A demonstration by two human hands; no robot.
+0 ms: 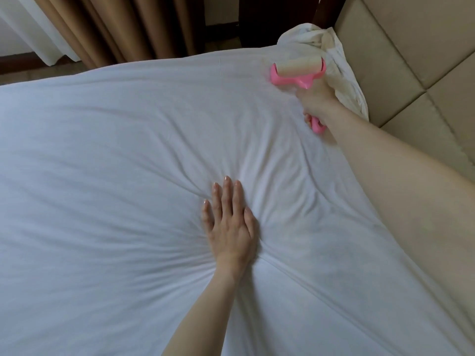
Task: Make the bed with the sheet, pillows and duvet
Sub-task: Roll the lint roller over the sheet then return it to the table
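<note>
Your left hand [228, 222] lies nearest the camera, released and flat, fingers straight and close together, pressing palm-down on the white sheet [115, 176]. Creases in the sheet fan out from under that hand in all directions, and one long fold runs from your wrist toward the lower right. Elsewhere the sheet is smooth, plain white, and covers the bed from the near edge to the far edge by the curtain [102, 27].

Your right hand [317, 101] is extended toward the far right corner of the bed, grasping the pink handle of a lint roller [298, 71]. The handle's long axis runs from your hand up and to the left, away from you; the pale roller drum sits crosswise at its far end, resting on the sheet. The roller is slightly blurred.

Just beyond the roller, bunched white cloth [331, 47] is heaped at the bed's corner, touching the padded beige headboard [411, 60], which runs down the right side. Whether that cloth is part of the sheet cannot be told.
</note>
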